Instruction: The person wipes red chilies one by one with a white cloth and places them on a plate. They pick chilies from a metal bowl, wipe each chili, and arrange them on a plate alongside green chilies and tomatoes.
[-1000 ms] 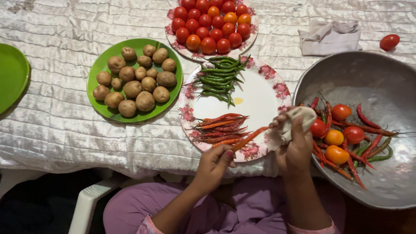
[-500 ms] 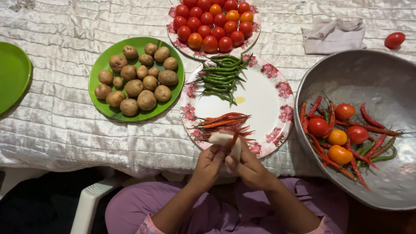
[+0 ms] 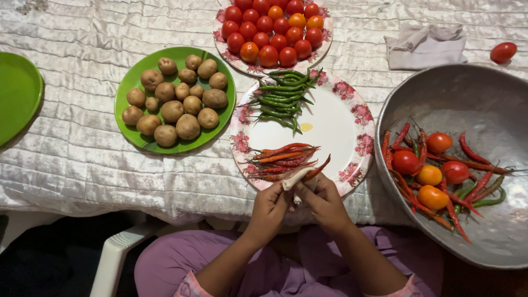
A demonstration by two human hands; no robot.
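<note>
- Fingers [image 3: 283, 193] of both hands were curled shut around a small white cloth [image 3: 294, 177] at the near edge of the floral plate [image 3: 335, 118], with a red chilli [image 3: 318, 169] pinched inside the cloth.
- Left hand [image 3: 269, 208] was closed on the cloth's lower end; right hand [image 3: 324, 201] was closed on the chilli and cloth from the other side, the two hands touching.
- A second earlier, the hands were held apart: the chilli was gripped by the left hand, and the bunched cloth was lifted by the right hand beside the metal basin [image 3: 467, 104].
- Half a second earlier, the hands had been brought together and the chilli was mostly wrapped.
- At this moment, more of the chilli's tip was exposed past the cloth, pointing up and to the right over the plate; it appeared that the chilli was being wiped along its length.
- Red chillies [image 3: 280, 157] and green chillies [image 3: 280, 99] were laid in separate groups on the floral plate.
- Tomatoes and mixed chillies were left in the basin at the right.
- Potatoes [image 3: 176, 107] were piled on a green plate [image 3: 124, 91] at the left.
</note>
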